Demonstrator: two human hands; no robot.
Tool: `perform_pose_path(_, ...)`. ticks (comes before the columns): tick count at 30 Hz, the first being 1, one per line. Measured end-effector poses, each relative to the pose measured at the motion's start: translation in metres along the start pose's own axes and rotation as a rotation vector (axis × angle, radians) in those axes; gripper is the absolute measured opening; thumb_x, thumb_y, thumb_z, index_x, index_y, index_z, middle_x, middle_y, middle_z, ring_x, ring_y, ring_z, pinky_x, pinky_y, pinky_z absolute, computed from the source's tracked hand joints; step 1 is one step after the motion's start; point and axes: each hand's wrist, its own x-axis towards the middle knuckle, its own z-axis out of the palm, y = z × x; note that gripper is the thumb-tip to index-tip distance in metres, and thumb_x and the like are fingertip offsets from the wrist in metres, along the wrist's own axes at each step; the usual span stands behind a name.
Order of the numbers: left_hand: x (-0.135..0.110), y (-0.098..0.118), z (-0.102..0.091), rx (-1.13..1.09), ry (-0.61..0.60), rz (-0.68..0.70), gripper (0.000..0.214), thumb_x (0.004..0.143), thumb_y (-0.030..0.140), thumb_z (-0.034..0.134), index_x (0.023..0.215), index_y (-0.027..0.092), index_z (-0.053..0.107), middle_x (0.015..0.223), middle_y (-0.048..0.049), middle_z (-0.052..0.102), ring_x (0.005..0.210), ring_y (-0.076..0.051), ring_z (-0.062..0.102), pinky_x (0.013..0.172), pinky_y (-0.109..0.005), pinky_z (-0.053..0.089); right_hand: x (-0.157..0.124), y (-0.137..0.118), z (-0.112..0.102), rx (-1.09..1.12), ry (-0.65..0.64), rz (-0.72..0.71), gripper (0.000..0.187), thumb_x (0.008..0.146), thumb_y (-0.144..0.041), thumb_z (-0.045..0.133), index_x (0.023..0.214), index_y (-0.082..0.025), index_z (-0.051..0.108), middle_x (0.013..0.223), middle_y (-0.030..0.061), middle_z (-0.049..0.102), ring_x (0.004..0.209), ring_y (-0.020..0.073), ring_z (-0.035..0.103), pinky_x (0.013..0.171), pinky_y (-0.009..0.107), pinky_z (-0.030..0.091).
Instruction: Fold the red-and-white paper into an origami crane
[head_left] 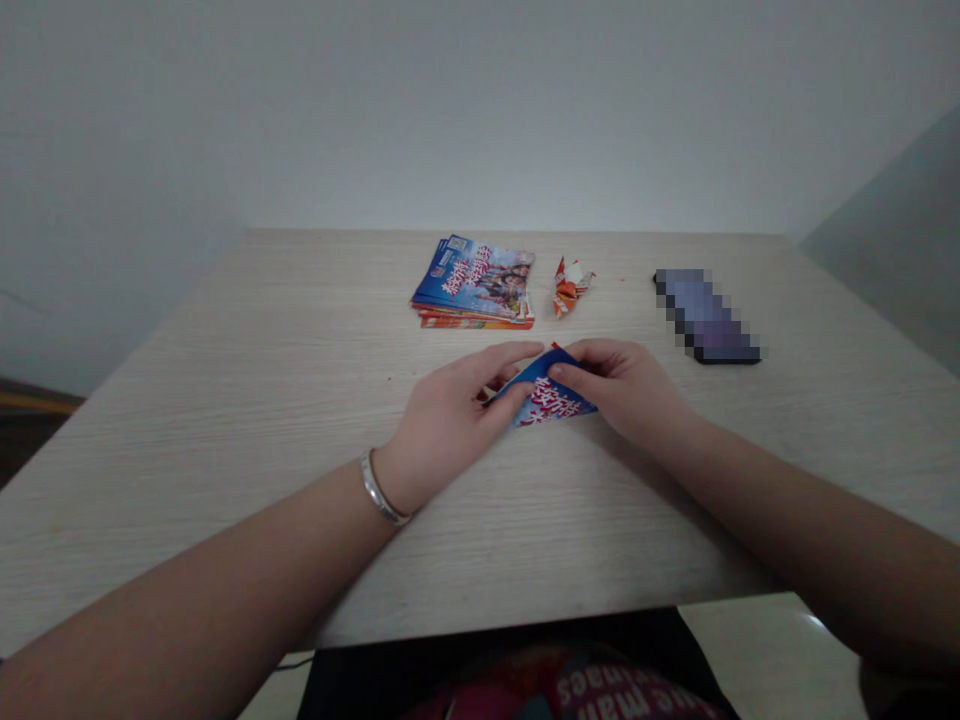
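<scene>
A blue printed sheet of paper (553, 396), folded to a triangle with pink-and-white lettering, is held between both hands above the table. My left hand (466, 405), with a silver bangle at the wrist, grips its left side, thumb on the front. On the right side, my right hand (626, 385) pinches the paper near its top corner, thumb on top and fingers behind. Parts of the fingers behind the sheet are hidden. Just beyond the hands lie a stack of printed leaflets (472, 285) and a small orange-and-white folded paper figure (571, 287).
A dark phone (706, 315), its screen pixelated, lies at the right on the pale wood-grain table (247, 400). The table's back edge meets a plain wall (480, 110). Its front edge is close to my body.
</scene>
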Motion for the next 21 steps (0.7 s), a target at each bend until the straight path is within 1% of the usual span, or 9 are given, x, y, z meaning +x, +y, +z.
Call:
perform_pose_path(2, -0.0002, 0.0002, -0.0009, 0.033, 0.003, 0.028, 0.035, 0.095, 0.028, 0.059, 0.130, 0.027, 0.064, 0.116, -0.0017, 0.074, 0.094, -0.015, 0.071, 0.086, -0.029, 0.058, 0.0002, 0.0002, 0.0007, -0.006, 0.002, -0.019, 0.026, 0.081, -0.046, 0.065, 0.087, -0.021, 0.072, 0.084, 0.0035, 0.073, 0.073, 0.0171, 0.064, 0.064, 0.031, 0.051)
perform_pose_path(5, -0.0009, -0.0012, -0.0012, 0.079, 0.011, 0.092, 0.036, 0.096, 0.028, 0.057, 0.132, 0.029, 0.063, 0.120, -0.0010, 0.073, 0.097, -0.015, 0.071, 0.088, -0.030, 0.058, 0.0010, 0.0005, 0.0025, 0.059, 0.059, -0.071, 0.025, 0.080, -0.045, 0.067, 0.086, -0.021, 0.068, 0.082, 0.0020, 0.072, 0.072, 0.0156, 0.063, 0.065, 0.030, 0.051)
perform_pose_path(9, -0.0018, -0.0043, 0.0008, 0.119, 0.065, 0.173, 0.035, 0.097, 0.027, 0.056, 0.131, 0.029, 0.065, 0.117, -0.0018, 0.075, 0.097, -0.016, 0.071, 0.088, -0.030, 0.057, 0.0024, 0.0029, 0.0050, 0.141, 0.116, -0.125, 0.025, 0.079, -0.046, 0.071, 0.078, -0.022, 0.067, 0.074, -0.0001, 0.068, 0.067, 0.0136, 0.058, 0.063, 0.029, 0.048)
perform_pose_path(15, 0.0000, -0.0033, 0.0007, 0.133, 0.082, 0.228, 0.032, 0.095, 0.022, 0.059, 0.125, 0.022, 0.069, 0.114, -0.0030, 0.075, 0.098, -0.014, 0.071, 0.091, -0.024, 0.055, 0.0024, 0.0039, 0.0072, 0.272, 0.085, -0.088, 0.028, 0.074, -0.050, 0.076, 0.074, -0.023, 0.068, 0.071, -0.0020, 0.065, 0.064, 0.0124, 0.054, 0.063, 0.029, 0.046)
perform_pose_path(18, 0.0006, -0.0024, -0.0001, 0.124, 0.097, 0.243, 0.028, 0.095, 0.021, 0.060, 0.121, 0.020, 0.071, 0.112, -0.0030, 0.076, 0.098, -0.012, 0.070, 0.092, -0.022, 0.054, 0.0021, 0.0037, 0.0076, 0.277, 0.085, -0.099, 0.029, 0.072, -0.051, 0.077, 0.073, -0.023, 0.068, 0.070, -0.0021, 0.064, 0.064, 0.0123, 0.054, 0.063, 0.029, 0.046)
perform_pose_path(21, 0.0004, -0.0017, -0.0004, 0.125, 0.091, 0.244, 0.029, 0.095, 0.022, 0.060, 0.122, 0.020, 0.070, 0.112, -0.0030, 0.076, 0.097, -0.013, 0.071, 0.090, -0.023, 0.055, 0.0020, 0.0040, 0.0077, 0.286, 0.091, -0.117, 0.028, 0.073, -0.049, 0.077, 0.072, -0.023, 0.069, 0.070, -0.0025, 0.064, 0.064, 0.0116, 0.053, 0.063, 0.028, 0.045)
